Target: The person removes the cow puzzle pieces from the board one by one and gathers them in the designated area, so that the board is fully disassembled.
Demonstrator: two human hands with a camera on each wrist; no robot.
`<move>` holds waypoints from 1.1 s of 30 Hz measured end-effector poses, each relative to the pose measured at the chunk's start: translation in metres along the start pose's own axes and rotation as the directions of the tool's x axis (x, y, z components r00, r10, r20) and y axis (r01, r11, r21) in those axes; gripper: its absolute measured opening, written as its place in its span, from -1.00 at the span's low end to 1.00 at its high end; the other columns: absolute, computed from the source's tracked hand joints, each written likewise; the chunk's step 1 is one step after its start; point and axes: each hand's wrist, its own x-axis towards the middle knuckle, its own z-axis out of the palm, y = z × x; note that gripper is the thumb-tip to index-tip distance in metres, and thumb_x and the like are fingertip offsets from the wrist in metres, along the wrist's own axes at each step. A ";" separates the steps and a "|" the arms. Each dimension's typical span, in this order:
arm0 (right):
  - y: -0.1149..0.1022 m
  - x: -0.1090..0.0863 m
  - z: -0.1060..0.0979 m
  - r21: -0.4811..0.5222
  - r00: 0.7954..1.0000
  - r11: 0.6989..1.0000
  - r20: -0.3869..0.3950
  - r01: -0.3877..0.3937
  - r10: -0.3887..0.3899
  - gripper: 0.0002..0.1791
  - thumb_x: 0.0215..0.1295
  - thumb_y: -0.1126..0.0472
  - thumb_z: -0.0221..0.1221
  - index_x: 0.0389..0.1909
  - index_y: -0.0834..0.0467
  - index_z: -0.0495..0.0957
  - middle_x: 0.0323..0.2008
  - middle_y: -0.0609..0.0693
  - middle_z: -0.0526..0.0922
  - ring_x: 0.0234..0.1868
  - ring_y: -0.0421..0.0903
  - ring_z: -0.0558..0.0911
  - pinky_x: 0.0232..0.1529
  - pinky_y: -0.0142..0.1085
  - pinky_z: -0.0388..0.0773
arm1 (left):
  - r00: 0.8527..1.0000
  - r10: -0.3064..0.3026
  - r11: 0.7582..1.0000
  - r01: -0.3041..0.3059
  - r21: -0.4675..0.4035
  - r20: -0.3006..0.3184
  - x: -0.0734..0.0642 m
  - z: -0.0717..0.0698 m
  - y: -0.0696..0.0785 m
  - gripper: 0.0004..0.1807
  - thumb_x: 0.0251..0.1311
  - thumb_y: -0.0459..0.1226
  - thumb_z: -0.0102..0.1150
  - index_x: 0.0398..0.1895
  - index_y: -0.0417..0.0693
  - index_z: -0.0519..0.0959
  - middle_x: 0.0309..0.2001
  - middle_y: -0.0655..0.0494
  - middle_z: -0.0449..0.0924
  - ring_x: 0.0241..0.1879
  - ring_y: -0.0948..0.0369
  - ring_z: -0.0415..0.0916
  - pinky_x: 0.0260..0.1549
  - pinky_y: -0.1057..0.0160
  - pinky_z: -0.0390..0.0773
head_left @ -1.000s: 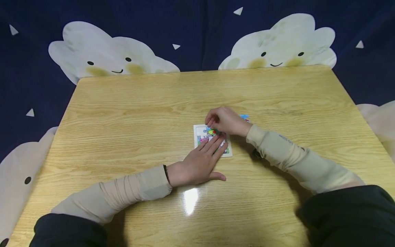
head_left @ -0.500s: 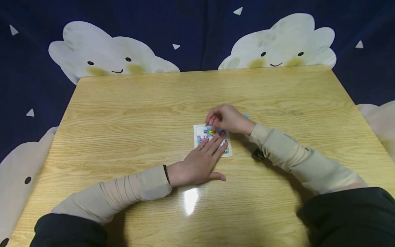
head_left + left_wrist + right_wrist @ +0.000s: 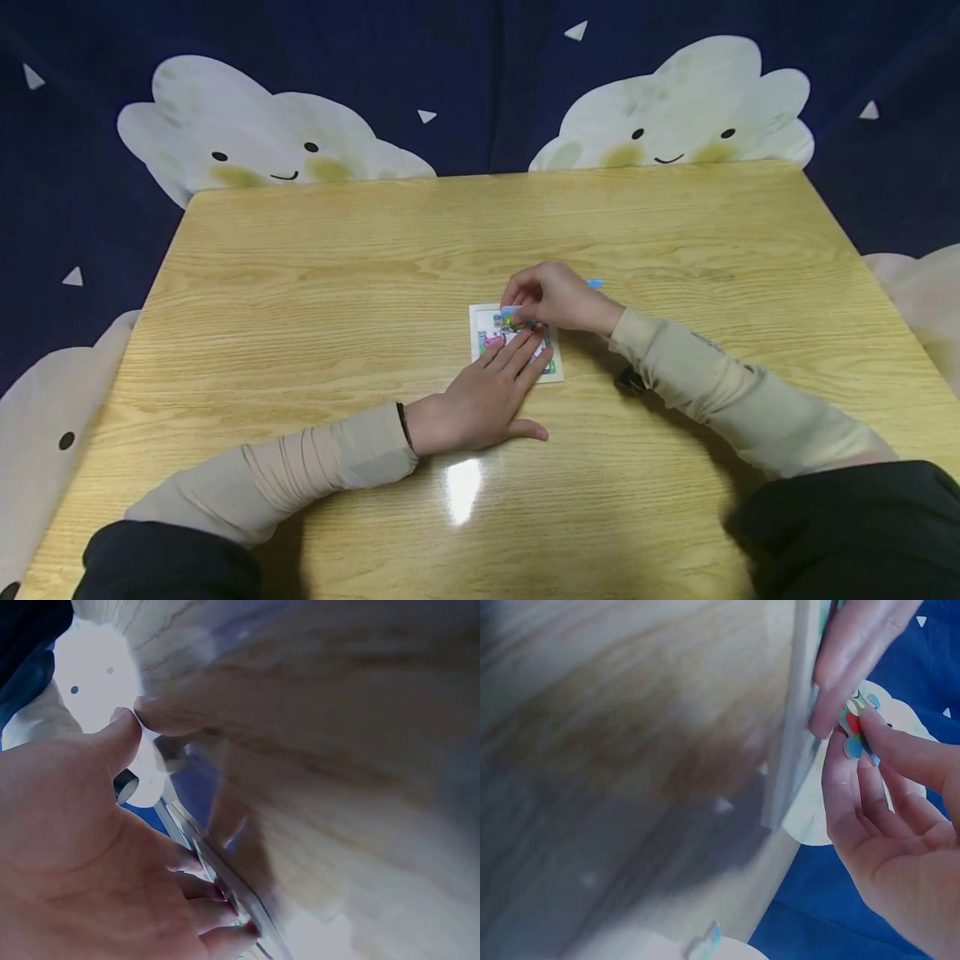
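Observation:
A small jigsaw puzzle in a white-rimmed tray [image 3: 473, 337] lies near the middle of the table. My left hand [image 3: 482, 407] rests across it, fingers straight and pressing on the picture, thumb spread out to the side. The left wrist view shows those fingertips at the edge of the tray [image 3: 238, 889]. Above the tray's far right part, my right hand [image 3: 564, 298] pinches a colourful puzzle piece [image 3: 853, 729] between thumb and index finger. The hands hide much of the puzzle picture.
Another puzzle piece [image 3: 595, 284] lies on the wooden table [image 3: 337, 275] beyond the right hand, partly covered by it. A dark blue cloth [image 3: 480, 83] with white clouds hangs behind the table's far edge.
My right hand has shifted slightly and lowered toward the tray, with its thumb and fingers now over the puzzle's red spot. The left hand stays in place.

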 end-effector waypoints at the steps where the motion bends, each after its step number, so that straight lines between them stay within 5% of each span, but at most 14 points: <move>1: 0.000 -0.001 -0.002 -0.004 1.000 1.000 -0.004 0.000 0.000 -0.89 0.13 0.46 0.35 -0.35 0.23 0.67 -0.45 -0.01 0.68 -0.39 -0.12 0.64 -0.32 -0.35 0.54 | 1.000 0.000 1.000 0.000 0.003 -0.002 0.000 0.000 0.000 0.05 0.29 0.34 -0.17 0.57 -0.18 -0.16 0.56 -0.16 -0.31 0.53 0.01 -0.36 0.43 0.04 -0.09; 14: 0.023 -0.034 -0.033 -0.054 0.994 0.998 -0.108 -0.034 0.028 -0.91 0.16 0.41 0.35 -0.31 0.24 0.73 -0.40 0.03 0.72 -0.49 -0.16 0.58 -0.45 -0.43 0.46 | 1.000 0.004 1.000 -0.004 -0.004 -0.012 -0.002 -0.001 0.001 0.05 0.30 0.33 -0.16 0.57 -0.18 -0.16 0.56 -0.17 -0.35 0.53 -0.01 -0.36 0.43 0.04 -0.08; 24: 0.049 -0.068 -0.067 -0.087 0.951 0.961 -0.189 -0.263 0.244 -0.87 0.18 0.34 0.36 -0.24 0.23 0.73 -0.34 0.04 0.73 -0.44 -0.10 0.62 -0.47 -0.39 0.48 | 1.000 0.010 1.000 -0.011 -0.014 -0.029 -0.002 -0.001 0.001 0.05 0.29 0.32 -0.13 0.57 -0.19 -0.14 0.56 -0.18 -0.34 0.53 -0.01 -0.35 0.43 0.03 -0.08; 33: 0.075 -0.081 -0.092 -0.099 0.919 0.929 -0.214 -0.357 0.330 -0.83 0.18 0.30 0.37 -0.22 0.26 0.72 -0.36 0.06 0.73 -0.46 -0.23 0.60 -0.49 -0.41 0.47 | 1.000 0.012 1.000 -0.012 -0.009 -0.027 -0.002 -0.001 0.001 0.04 0.29 0.32 -0.13 0.56 -0.19 -0.15 0.56 -0.18 -0.35 0.53 -0.01 -0.36 0.43 0.04 -0.10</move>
